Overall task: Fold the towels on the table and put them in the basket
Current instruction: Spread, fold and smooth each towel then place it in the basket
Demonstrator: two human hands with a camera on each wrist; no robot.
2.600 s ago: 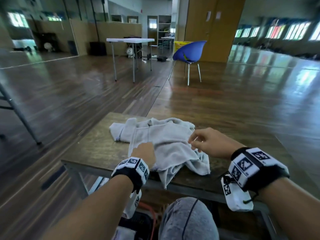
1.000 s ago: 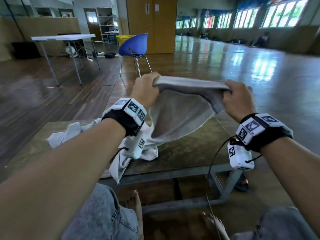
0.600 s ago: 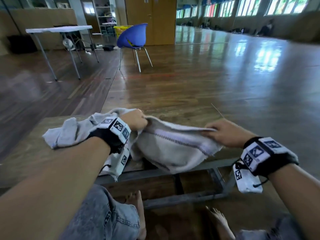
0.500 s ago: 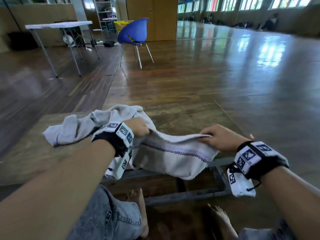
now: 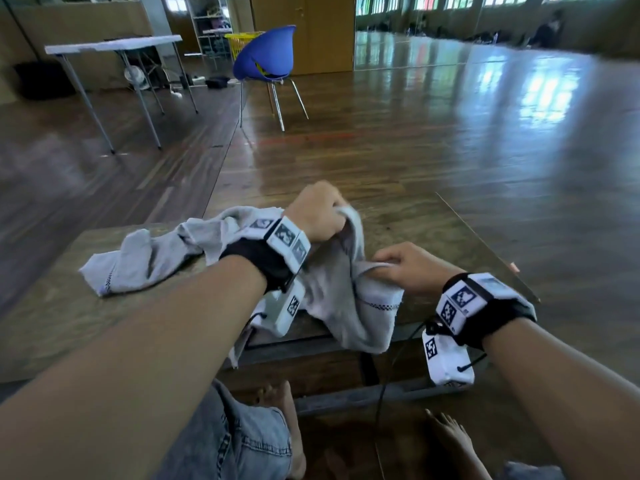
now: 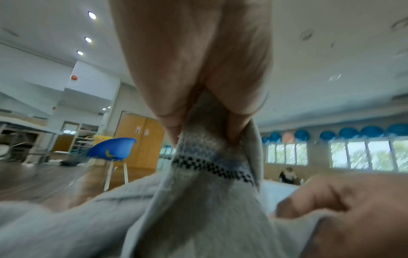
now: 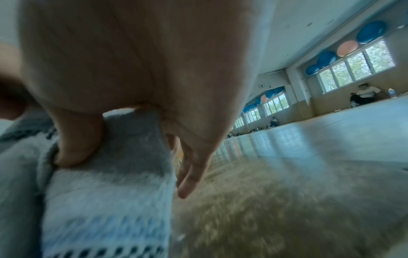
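Note:
A grey towel [image 5: 341, 296] with a dark checked stripe lies on the wooden table [image 5: 433, 233] and droops over its near edge. My left hand [image 5: 330, 216] grips one end of it, raised a little above the table. In the left wrist view the fingers [image 6: 172, 122] pinch the striped hem [image 6: 209, 157]. My right hand [image 5: 386, 266] pinches the other end, close to the left hand. There the thumb [image 7: 75, 144] presses on the towel [image 7: 110, 183]. A second, crumpled grey towel [image 5: 149, 258] lies to the left.
A blue chair [image 5: 266, 57] stands on the wooden floor beyond the table, with a yellow basket [image 5: 240, 41] behind it. A white folding table [image 5: 114, 46] is at the far left. My knees and bare feet are under the table's near edge.
My left hand has moved right and away from me with its end of the towel, closing the gap to the right hand. The towel now bunches between them.

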